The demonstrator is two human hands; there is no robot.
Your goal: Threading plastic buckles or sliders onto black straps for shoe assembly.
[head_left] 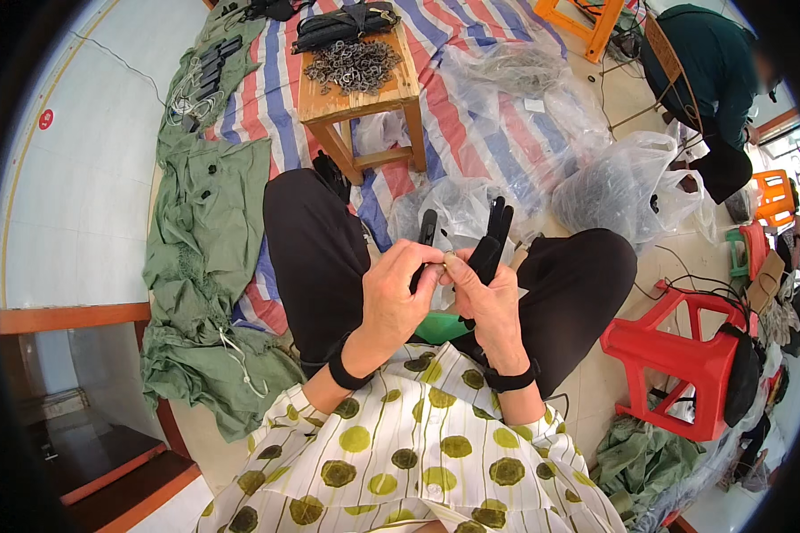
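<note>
My left hand (398, 293) and my right hand (487, 298) meet above my lap, fingertips pinched together around a small metal ring (448, 256). My right hand also grips a bundle of black plastic strips (493, 238) that stick up and away from me. Another black strip (428, 229) rises behind my left fingers; which hand holds it is unclear. Both wrists wear black bands. A green object (439, 329) lies in my lap under the hands.
A small wooden stool (360, 84) ahead carries a heap of metal rings (356, 64) and black strips. Clear plastic bags (627, 182) lie on a striped tarp. Green cloth (204, 231) is at left, a red plastic stool (684, 355) at right, another person (716, 62) beyond.
</note>
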